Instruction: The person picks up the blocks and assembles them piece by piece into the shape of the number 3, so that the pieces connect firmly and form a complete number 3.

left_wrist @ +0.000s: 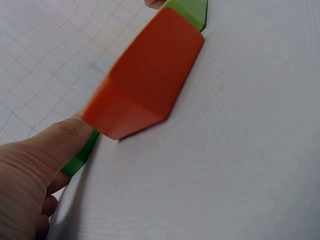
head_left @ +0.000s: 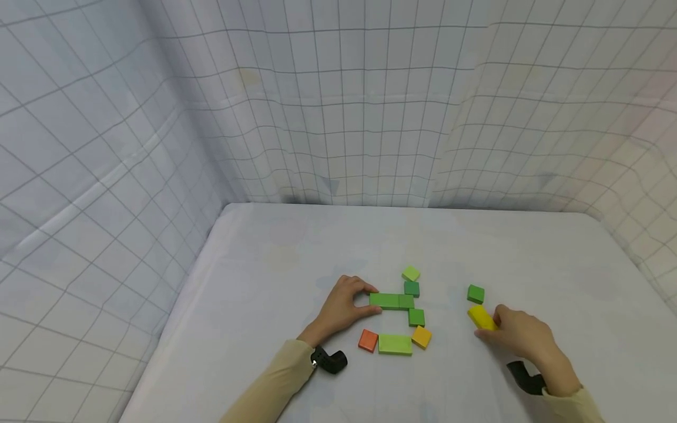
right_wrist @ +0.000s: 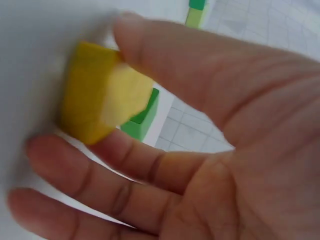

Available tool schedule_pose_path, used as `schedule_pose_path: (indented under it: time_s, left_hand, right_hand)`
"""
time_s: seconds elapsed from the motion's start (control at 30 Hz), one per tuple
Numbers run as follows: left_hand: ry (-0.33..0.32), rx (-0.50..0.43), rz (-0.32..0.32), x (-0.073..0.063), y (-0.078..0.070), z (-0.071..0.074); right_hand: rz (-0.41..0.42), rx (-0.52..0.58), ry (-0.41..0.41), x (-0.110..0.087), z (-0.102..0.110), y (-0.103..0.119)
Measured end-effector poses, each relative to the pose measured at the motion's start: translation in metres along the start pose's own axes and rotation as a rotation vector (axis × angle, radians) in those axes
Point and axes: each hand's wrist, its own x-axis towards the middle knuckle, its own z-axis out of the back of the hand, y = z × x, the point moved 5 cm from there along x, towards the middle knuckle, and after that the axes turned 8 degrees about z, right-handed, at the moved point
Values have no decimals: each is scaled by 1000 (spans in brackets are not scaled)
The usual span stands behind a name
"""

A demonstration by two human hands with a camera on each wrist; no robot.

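My left hand [head_left: 341,305] grips the left end of a long green block [head_left: 384,301], thumb along its near side and index finger at the far side. That block meets a small green cube [head_left: 406,302] end to end. In the left wrist view an orange-red block [left_wrist: 150,70] fills the foreground and mostly hides the green one. Over on the right, my right hand [head_left: 523,335] pinches a yellow block [head_left: 481,317] between thumb and fingers, beside a loose green cube [head_left: 476,294]. The right wrist view has the yellow block [right_wrist: 95,92] between thumb and index finger, slightly blurred.
A dark green cube [head_left: 411,288] and a light green one [head_left: 411,273] lie beyond the row; another green cube [head_left: 416,318] sits on its near side. Closer in are a wide light green block [head_left: 395,345] and an orange-yellow block [head_left: 421,337]. Checked cloth [head_left: 338,117] surrounds the white table.
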Motion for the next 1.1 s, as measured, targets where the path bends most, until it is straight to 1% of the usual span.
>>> schedule_pose_path:
  time_s: [0.2,0.33,0.47,0.57,0.67,0.87,0.97,1.1]
  left_hand:
    - [-5,3,-13,0,0,0]
    - [-3,2,-10,0,0,1]
    - [-5,1,-11,0,0,2]
    - [-4,-1,-14,0,0,2]
    - [-2,-3,-16,0,0,2]
    - [-2,-2,-16,0,0,2]
    - [5,-4,-8,0,0,1]
    - [-4,-3,-11,0,-1,1]
  right_hand:
    - [52,15,56,-4,-3,9]
    - [95,18,49,2,-7,20]
    - [121,1,-12,18,-7,32]
    - [124,-25,-66,29,-6,40]
    - [122,-54,-100,42,-3,49]
    - [102,-67,-109,74,1,57]
    - [73,-50,-107,91,2,56]
    - [56,-26,-114,111,4,51]
